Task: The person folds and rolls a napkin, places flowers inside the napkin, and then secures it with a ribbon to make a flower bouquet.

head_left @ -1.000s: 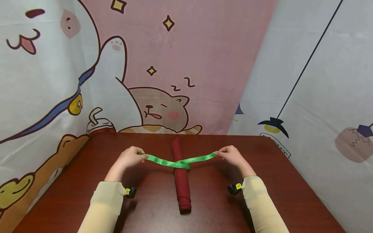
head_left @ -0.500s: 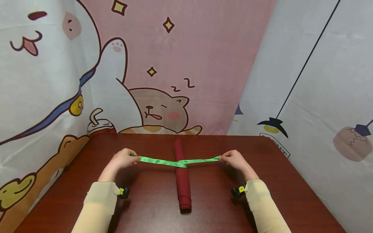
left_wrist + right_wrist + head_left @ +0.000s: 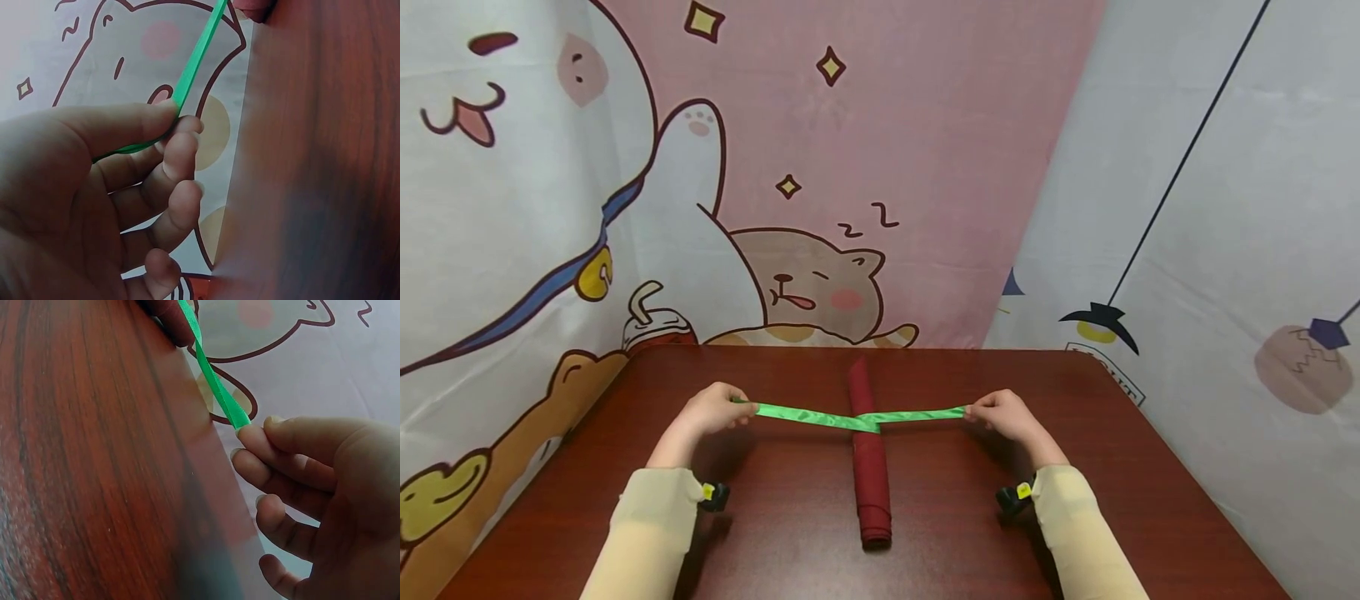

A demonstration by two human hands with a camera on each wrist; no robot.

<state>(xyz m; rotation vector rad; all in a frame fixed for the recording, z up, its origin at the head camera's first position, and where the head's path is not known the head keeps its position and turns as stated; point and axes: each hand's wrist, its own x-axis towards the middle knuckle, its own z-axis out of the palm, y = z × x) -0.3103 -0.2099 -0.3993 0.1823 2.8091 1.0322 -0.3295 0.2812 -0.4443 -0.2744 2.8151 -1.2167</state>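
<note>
A dark red rolled cloth (image 3: 871, 483) lies lengthwise on the table, pointing away from me. Around its middle passes a shiny green ribbon (image 3: 808, 415), whose two ends cross on top of the roll. My left hand (image 3: 713, 408) pinches one end between thumb and forefinger; in the left wrist view a short tail of the ribbon (image 3: 199, 56) runs back across the palm. On the other side my right hand (image 3: 1006, 414) pinches the opposite end, the ribbon (image 3: 219, 387) leaving its fingertips in the right wrist view. Both lengths are stretched nearly straight.
The brown wooden table (image 3: 955, 533) reaches back to a cartoon-printed fabric backdrop (image 3: 940, 167). Small black devices sit at both wrists, beside the cream sleeves (image 3: 647, 533).
Both hands have moved apart, left hand to the left and right hand to the right. The ribbon has straightened and its loop has drawn close onto the roll.
</note>
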